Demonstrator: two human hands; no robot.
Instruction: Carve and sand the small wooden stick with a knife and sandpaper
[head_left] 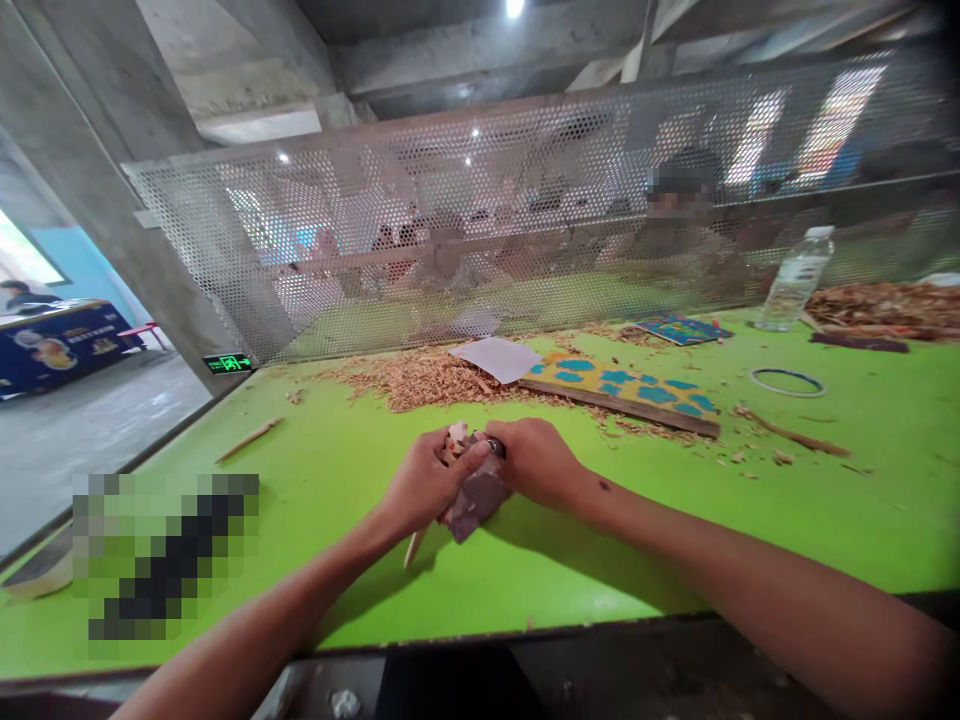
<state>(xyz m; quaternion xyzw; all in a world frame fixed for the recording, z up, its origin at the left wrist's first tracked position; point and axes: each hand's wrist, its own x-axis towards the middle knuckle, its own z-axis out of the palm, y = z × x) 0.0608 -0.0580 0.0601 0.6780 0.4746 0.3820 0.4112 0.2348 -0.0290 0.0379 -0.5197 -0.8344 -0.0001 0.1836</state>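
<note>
Close together above the table's middle, both hands are closed around a small cluster of things. My left hand grips a thin pale wooden stick, whose lower end pokes out beneath the palm. A pale, whitish piece shows by its fingers. My right hand is closed at a dark, shiny rounded thing, mostly hidden by the fingers, so its kind is unclear. The left thumb reaches across toward it. Under both hands is a purplish-brown, block-like piece; whether it is held or resting I cannot tell.
On the green table lie heaped wood shavings, white paper, a painted board, a ring and wooden sticks. A water bottle stands at right. A perforated screen borders the back; people sit beyond.
</note>
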